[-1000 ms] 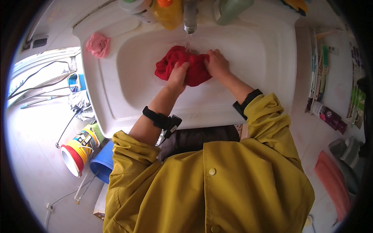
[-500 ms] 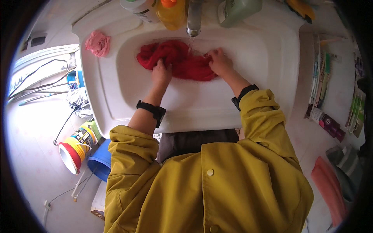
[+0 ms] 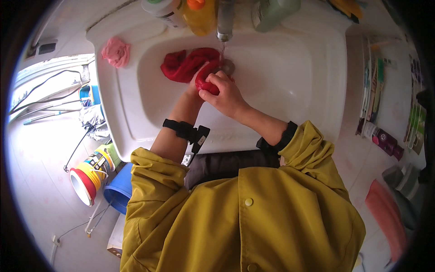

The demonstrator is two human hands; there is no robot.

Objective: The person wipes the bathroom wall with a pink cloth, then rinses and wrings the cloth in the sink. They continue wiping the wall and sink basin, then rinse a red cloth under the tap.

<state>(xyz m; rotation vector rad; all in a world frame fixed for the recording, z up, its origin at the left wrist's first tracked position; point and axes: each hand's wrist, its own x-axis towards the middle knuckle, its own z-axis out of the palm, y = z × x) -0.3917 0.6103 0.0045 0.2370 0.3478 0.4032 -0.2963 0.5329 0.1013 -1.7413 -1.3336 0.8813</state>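
A wet red cloth (image 3: 183,63) lies bunched in the white sink (image 3: 281,90), under the faucet (image 3: 224,22), with water running onto its right part. My right hand (image 3: 224,94) is closed round the cloth's right end, which is folded back to the left over my left hand (image 3: 195,86). The two hands are close together, left of the drain. My left hand grips the cloth from beneath; most of its fingers are hidden by the red fabric and the right hand.
A pink cloth (image 3: 116,52) rests on the sink's left ledge. Behind the basin stand a white bottle (image 3: 165,11), a yellow bottle (image 3: 199,18) and a pale green bottle (image 3: 276,13). Buckets, one of them blue (image 3: 118,188), are on the floor at left.
My right hand has moved left and nearer, carrying the cloth's right end over to my left hand. The drain is now uncovered. The cloth's left part stays roughly in place.
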